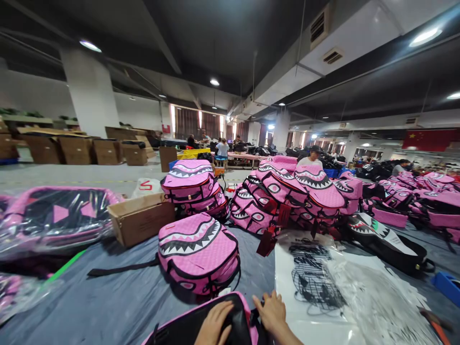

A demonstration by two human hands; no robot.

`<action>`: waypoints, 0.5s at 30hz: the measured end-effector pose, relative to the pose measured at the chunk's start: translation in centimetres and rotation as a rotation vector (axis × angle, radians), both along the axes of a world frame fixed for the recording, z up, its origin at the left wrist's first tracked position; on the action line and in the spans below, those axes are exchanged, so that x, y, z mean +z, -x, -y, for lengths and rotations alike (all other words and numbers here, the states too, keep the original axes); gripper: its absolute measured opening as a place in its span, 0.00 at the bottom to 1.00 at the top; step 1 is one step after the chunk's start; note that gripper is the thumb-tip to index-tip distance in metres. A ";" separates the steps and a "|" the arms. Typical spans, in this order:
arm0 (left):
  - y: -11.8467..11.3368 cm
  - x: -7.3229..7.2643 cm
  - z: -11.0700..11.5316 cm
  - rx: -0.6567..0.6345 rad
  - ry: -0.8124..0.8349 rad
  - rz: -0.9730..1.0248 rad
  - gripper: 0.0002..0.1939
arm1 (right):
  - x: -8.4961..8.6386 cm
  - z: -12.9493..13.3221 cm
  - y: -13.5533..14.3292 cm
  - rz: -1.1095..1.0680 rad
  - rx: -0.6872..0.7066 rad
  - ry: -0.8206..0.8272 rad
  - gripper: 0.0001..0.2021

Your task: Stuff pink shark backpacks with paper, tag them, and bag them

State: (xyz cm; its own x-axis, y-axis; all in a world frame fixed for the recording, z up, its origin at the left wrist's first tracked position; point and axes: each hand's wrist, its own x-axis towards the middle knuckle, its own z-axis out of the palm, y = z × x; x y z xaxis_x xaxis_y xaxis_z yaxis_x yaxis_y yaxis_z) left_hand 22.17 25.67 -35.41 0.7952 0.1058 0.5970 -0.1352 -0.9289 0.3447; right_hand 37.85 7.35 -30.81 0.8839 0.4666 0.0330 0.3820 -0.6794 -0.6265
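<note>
At the bottom centre lies a pink backpack with a black panel (187, 327), partly cut off by the frame edge. My left hand (215, 322) rests on its black panel, fingers spread. Beside the bag's right edge is my right hand (271, 311), its fingers curled near a black strap; whether they grip it is hidden. Just beyond sits a pink backpack with a shark-mouth print (199, 251), its black strap stretched out to the left.
A cardboard box (140, 220) and plastic-wrapped pink bags (64, 215) are on the left. Stacked pink backpacks (273, 191) stand behind. At right lie black cords (314, 275), clear plastic bags (381, 302), a black shark bag (388, 242) and a blue bin (447, 287). People sit farther back.
</note>
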 end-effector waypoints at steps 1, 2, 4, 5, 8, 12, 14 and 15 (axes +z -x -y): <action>-0.7 1.1 1.7 -0.020 0.018 -0.037 0.21 | 0.5 0.7 -0.2 -0.102 0.012 -0.087 0.23; -1.3 2.4 3.2 -0.021 0.044 -0.112 0.20 | 1.1 1.3 -0.3 -0.190 0.029 -0.155 0.24; -2.0 4.9 5.5 -0.002 0.121 -0.295 0.18 | 2.6 2.1 -0.5 -0.247 0.053 -0.221 0.24; -2.3 5.9 6.1 0.003 0.168 -0.366 0.18 | 3.2 2.3 -0.7 -0.229 0.053 -0.236 0.23; -2.9 7.1 6.8 -0.040 0.264 -0.405 0.18 | 5.0 2.7 -0.3 -0.171 0.078 -0.281 0.17; -2.4 6.1 8.0 -0.067 0.366 -0.349 0.16 | 6.6 3.6 3.0 -0.038 0.264 -0.290 0.11; -1.9 5.5 8.8 -0.045 0.408 -0.296 0.13 | 7.1 4.1 5.5 0.022 0.353 -0.249 0.09; -1.6 5.2 9.1 -0.034 0.427 -0.265 0.13 | 7.4 4.3 6.7 0.040 0.389 -0.220 0.08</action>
State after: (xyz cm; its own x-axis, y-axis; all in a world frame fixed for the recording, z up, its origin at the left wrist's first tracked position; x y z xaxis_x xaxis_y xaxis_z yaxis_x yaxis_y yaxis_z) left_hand 23.81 16.60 -30.23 0.9208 0.2684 0.2828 -0.0188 -0.6939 0.7198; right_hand 31.16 3.04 -23.44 0.6402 0.7420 0.1991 0.6097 -0.3330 -0.7192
